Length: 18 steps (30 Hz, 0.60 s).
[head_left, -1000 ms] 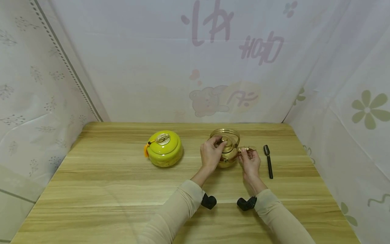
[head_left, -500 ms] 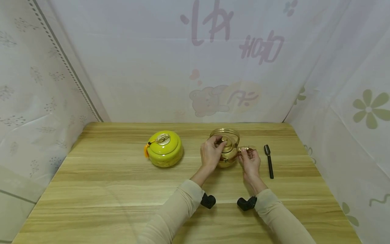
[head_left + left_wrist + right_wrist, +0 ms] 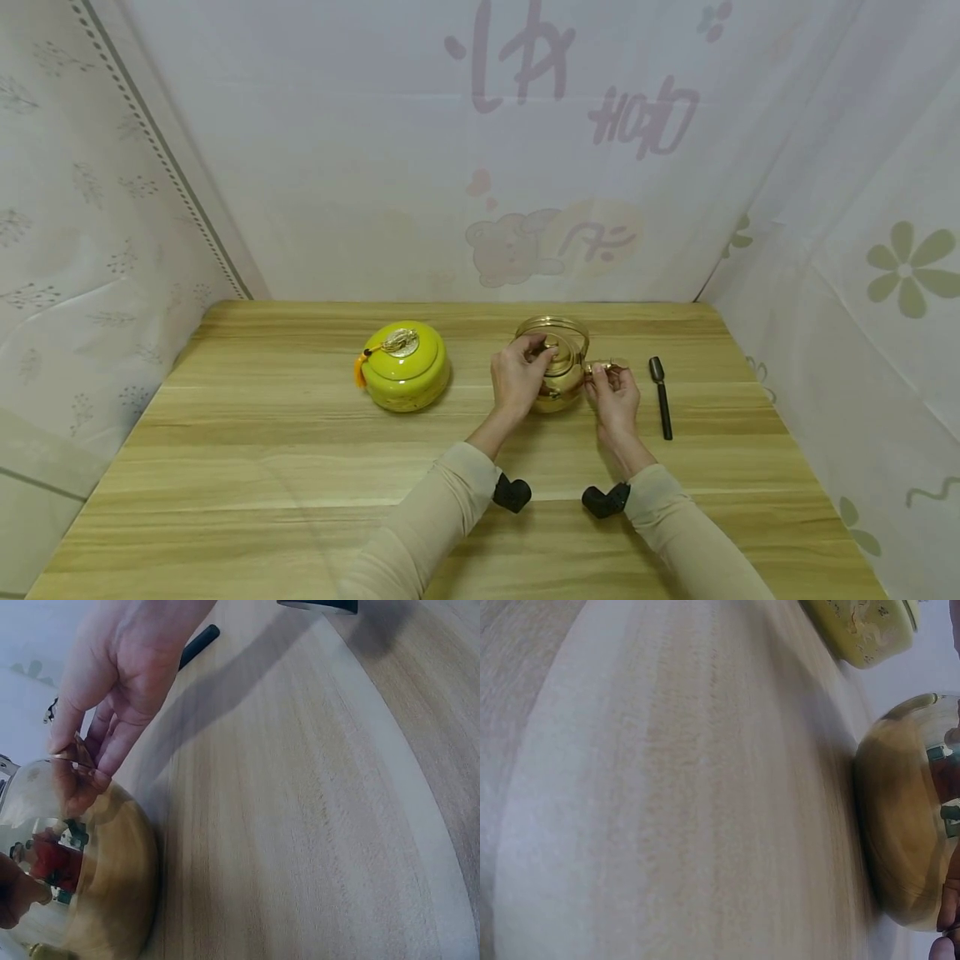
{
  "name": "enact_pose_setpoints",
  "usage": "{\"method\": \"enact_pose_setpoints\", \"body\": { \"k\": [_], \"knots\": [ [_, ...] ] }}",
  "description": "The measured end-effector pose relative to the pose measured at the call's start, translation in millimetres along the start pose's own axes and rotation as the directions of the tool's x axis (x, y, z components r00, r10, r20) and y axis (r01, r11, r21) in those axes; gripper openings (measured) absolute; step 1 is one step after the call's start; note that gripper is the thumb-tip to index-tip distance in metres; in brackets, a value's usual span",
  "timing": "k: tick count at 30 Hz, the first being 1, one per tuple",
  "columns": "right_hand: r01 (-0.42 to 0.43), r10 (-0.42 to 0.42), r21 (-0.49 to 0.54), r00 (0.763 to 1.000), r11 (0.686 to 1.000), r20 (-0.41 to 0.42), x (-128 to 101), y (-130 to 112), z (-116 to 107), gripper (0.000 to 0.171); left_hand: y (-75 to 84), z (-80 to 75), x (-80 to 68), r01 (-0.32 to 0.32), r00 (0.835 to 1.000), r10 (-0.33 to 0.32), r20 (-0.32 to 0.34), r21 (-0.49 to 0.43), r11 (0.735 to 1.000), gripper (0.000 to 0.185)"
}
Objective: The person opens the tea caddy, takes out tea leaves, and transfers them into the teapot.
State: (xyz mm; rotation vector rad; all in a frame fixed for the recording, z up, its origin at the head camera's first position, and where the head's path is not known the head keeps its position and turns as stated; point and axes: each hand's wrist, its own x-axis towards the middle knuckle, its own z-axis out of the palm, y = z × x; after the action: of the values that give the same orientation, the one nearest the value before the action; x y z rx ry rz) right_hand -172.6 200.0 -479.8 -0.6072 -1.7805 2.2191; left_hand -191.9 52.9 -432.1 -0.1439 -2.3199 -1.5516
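A shiny golden teapot [image 3: 561, 385] with a hoop handle stands on the wooden table [image 3: 300, 467], right of the middle. My left hand [image 3: 534, 352] reaches over its left side, and the fingers pinch the knob of its lid. My right hand [image 3: 604, 377] pinches the gold piece that sticks out of the teapot's right side. In the left wrist view the right hand [image 3: 120, 682] touches the top edge of the teapot [image 3: 82, 862]. The right wrist view shows the teapot's [image 3: 904, 825] rounded belly close up, with fingertips [image 3: 949, 919] at the frame's lower right edge.
A yellow lidded jar [image 3: 406, 367] with a gold ornament and an orange tassel sits left of the teapot. A black scoop [image 3: 662, 398] lies just right of my right hand. Printed curtains enclose the table on three sides.
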Motion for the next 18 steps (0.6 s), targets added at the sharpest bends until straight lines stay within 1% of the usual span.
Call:
{"method": "enact_pose_setpoints", "body": {
  "k": [6,13,18],
  "knots": [
    [0.004,-0.004,0.0,1.0,1.0,0.0,-0.1,0.6,0.0,0.014,0.0,-0.3,0.3,0.018,1.0,-0.018,0.005,-0.033,0.999,0.022],
    [0.007,-0.007,0.001,1.0,1.0,0.0,0.3,0.7,-0.2,0.014,-0.8,0.3,-0.3,0.003,1.0,-0.004,-0.008,-0.065,0.998,0.023],
    [0.011,-0.011,-0.003,1.0,1.0,0.002,0.1,0.5,-0.3,0.015,-0.6,-0.1,-0.5,0.011,1.0,-0.011,-0.009,-0.075,0.997,0.023]
  ]
}}
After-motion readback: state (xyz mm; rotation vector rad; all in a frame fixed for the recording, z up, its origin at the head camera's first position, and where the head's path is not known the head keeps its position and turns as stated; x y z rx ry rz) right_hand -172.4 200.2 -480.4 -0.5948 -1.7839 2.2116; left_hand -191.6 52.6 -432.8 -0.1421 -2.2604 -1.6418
